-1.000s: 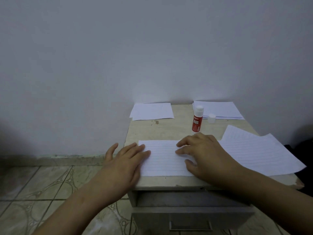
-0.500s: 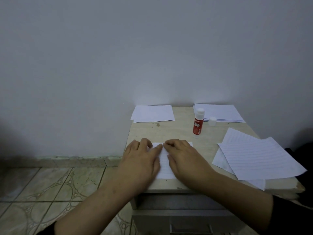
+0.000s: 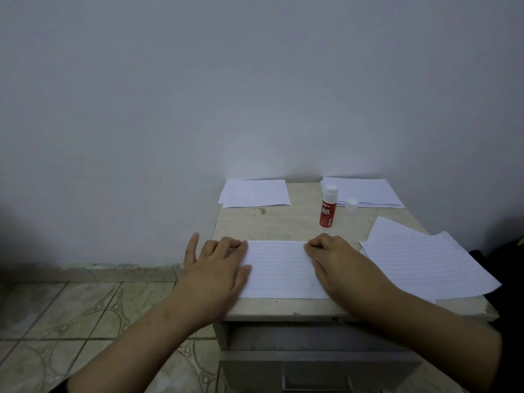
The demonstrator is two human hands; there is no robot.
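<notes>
Step in hand, by my read: creasing a fold. The left hand (image 3: 215, 268) lies in front and left of the red glue stick (image 3: 328, 207). It's released and grasps nothing: bent fingertips and thumb press the left end of the folded white lined paper sheet (image 3: 279, 269), and the little finger splays past the pale worn bench (image 3: 283, 222) edge. The sheet lies flat at the bench front, directly in front of the stick, w/ the fold prob. at its far edge, twd the stick. The right hand (image 3: 337, 265), just in front of the stick, also grips nothing: its fingers curl under, tips bearing on the sheet's far right corner.

Next move, prob.: run the fingertips along the fold w/ firm, even pressure, keeping the edges aligned, then go for the stick. It seems uncapped; a small white cap (image 3: 351, 205) sits just right of it.

Writing: white letters on the stick's red label read approx. "GLUE STICK"; the brand word above is too blurred. The loose white lined sheets (image 3: 419, 262), right and in front of the stick, carry ruled lines only.
</notes>
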